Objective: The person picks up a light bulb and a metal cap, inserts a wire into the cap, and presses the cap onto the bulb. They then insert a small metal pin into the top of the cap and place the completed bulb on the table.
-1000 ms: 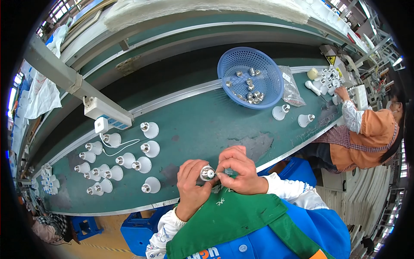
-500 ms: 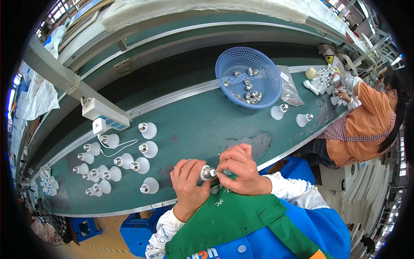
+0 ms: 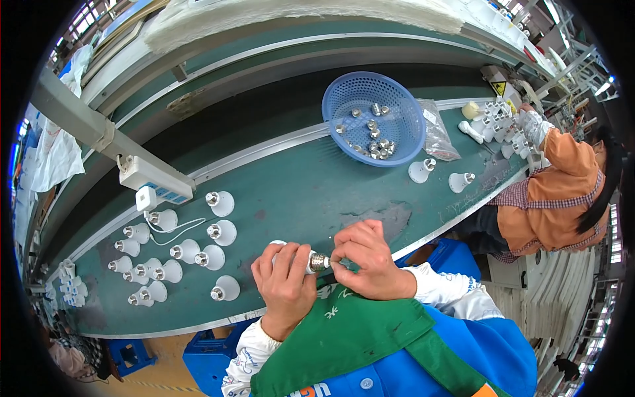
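Note:
A white light bulb with a silver screw cap (image 3: pixel 319 263) lies in my left hand (image 3: pixel 286 278), whose fingers wrap round its white body. The cap points right, toward my right hand (image 3: pixel 365 261). That hand's thumb and fingertips are pinched together at the cap's white-tipped end. Whatever they hold, if anything, is too small to make out. Nearest on the bench, left of my left hand, stands another bulb (image 3: pixel 225 288) with its metal cap showing.
More bulbs (image 3: pixel 210 257) stand on the green bench (image 3: pixel 284 185) at left, near a power strip (image 3: pixel 155 180) with a white plug and cable. A blue basket (image 3: pixel 327 116) holds loose metal caps (image 3: pixel 378 149). Right of it are a plastic bag (image 3: pixel 439 135) and a co-worker (image 3: pixel 569 185) by a bulb pile.
The bulb has turned in my left hand, so its cap now points sideways to my right fingertips. The co-worker's arm has reached farther over the bulb pile. The view has shifted slightly.

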`<state>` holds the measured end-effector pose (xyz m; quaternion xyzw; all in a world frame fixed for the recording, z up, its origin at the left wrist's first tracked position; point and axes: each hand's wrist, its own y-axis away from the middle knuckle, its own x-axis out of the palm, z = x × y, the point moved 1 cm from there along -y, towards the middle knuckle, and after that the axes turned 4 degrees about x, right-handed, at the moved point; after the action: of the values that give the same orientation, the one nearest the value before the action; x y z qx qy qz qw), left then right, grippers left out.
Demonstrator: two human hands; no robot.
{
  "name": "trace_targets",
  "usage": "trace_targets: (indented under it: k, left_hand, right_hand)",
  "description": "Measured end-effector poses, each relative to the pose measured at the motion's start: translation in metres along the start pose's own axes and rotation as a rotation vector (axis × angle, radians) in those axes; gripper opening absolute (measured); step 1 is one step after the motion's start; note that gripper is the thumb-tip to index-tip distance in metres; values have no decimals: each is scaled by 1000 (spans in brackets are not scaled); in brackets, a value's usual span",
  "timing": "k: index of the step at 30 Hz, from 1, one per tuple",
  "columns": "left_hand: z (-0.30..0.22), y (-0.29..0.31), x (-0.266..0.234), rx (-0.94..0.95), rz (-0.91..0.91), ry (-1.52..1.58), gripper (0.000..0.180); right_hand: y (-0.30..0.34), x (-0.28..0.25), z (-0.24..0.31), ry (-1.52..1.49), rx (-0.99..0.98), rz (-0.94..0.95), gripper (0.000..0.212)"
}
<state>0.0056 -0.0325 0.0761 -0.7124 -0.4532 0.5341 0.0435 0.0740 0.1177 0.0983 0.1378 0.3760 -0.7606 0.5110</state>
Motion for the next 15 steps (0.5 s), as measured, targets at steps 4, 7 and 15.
trace_targets:
  k: [4,7,15]
  left_hand:
    - [-1,-2,-1,36,-1,-49,35]
    - [-2,-3,-1,54,4,-68,35]
    - [-2,0,3,37,-6,-44,34]
  right_hand:
    - [1,0,-1,-22,35,20,14]
    - [2,-1,-2,-32,79,40,13]
    - [3,-6,-4,-150,240,109,13]
